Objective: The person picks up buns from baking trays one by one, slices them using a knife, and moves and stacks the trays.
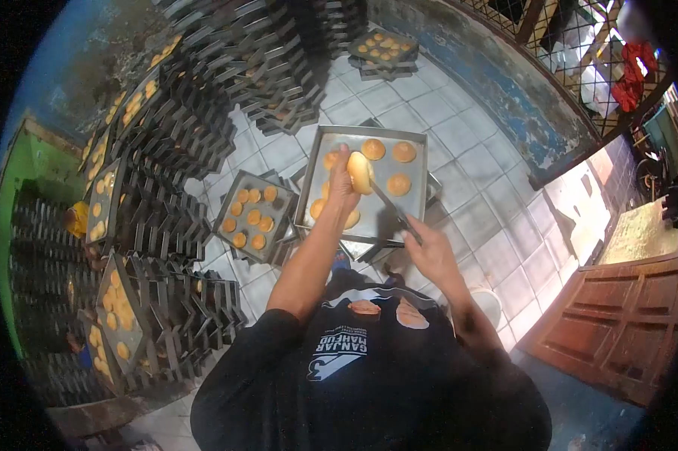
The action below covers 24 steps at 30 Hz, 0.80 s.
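My left hand (342, 188) is closed around a round golden bun (360, 174), held on its edge above a metal baking tray (315, 161). In my right hand (432, 254) is the dark handle of a knife (391, 207). Its blade points up and left, with the tip at the right side of the bun; whether it has cut in, I cannot tell. Several more buns lie in the tray, among them a bun (404, 152) near the far right corner and a bun (398, 184) beside the blade. My left hand and forearm hide part of the others.
A smaller tray of buns (254, 218) stands on a stack to the left. Tall stacks of metal trays (181, 120) fill the left and far side. Another bun tray (384, 48) sits at the back. White floor tiles (482, 180) and a wooden door panel (609, 331) lie to the right.
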### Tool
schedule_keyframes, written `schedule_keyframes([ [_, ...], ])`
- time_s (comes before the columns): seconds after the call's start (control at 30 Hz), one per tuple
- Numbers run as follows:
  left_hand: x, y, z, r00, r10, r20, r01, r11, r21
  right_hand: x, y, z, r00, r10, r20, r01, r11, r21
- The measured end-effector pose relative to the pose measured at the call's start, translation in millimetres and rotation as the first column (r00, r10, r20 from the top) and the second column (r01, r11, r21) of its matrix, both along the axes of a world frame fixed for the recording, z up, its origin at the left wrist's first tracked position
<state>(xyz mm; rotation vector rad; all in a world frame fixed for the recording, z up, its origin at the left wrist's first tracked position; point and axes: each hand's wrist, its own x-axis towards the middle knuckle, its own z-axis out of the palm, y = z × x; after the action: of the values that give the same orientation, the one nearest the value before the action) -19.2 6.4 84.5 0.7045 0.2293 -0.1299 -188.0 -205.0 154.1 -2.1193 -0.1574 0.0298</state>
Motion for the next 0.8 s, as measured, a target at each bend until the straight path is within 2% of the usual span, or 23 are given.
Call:
schedule_keyframes([
  [0.13, -12, -31, -2, 0.999, -0.021, -0.026, 0.022, 1.0, 0.021, 36, 14, -9, 1.0, -0.02, 0.013, 0.02, 0.999, -0.026],
  [0.2, -6, -25, 1, 0.999, -0.019, -0.035, 0.02, 1.0, 0.021, 39, 14, -5, 0.999, -0.002, -0.043, 0.0, 0.998, -0.058],
  [0.33, 7, 4, 1, 0.999, 0.04, -0.036, -0.039, 0.999, 0.03, 5, -5, -9, 1.0, 0.029, 0.002, -0.029, 0.999, -0.031],
  [0.4, 2, 7, 2, 0.997, 0.043, -0.063, -0.043, 0.999, 0.008, -8, -10, -7, 1.0, 0.013, -0.013, -0.012, 0.997, 0.07],
  [0.47, -12, -10, 14, 1.0, -0.001, -0.006, 0.001, 1.0, -0.006, 3, -6, -27, 1.0, 0.004, -0.021, -0.004, 1.0, 0.029],
  [0.57, -10, -25, -21, 0.992, -0.058, -0.109, 0.057, 0.998, -0.009, 30, 11, -27, 0.999, -0.013, -0.051, 0.012, 0.999, -0.033],
  [0.7, -4, -23, -25, 0.987, -0.075, -0.139, 0.074, 0.997, -0.012, 42, 17, -26, 0.996, 0.005, -0.084, -0.01, 0.999, -0.054],
  [0.77, 5, -13, -25, 0.993, 0.033, -0.112, -0.02, 0.994, 0.109, 29, 7, -37, 0.999, 0.023, -0.032, -0.024, 0.999, -0.038],
  [0.8, 9, -6, -25, 0.992, 0.04, -0.116, -0.028, 0.994, 0.107, 20, 0, -43, 0.999, 0.038, 0.023, -0.038, 0.999, -0.022],
])
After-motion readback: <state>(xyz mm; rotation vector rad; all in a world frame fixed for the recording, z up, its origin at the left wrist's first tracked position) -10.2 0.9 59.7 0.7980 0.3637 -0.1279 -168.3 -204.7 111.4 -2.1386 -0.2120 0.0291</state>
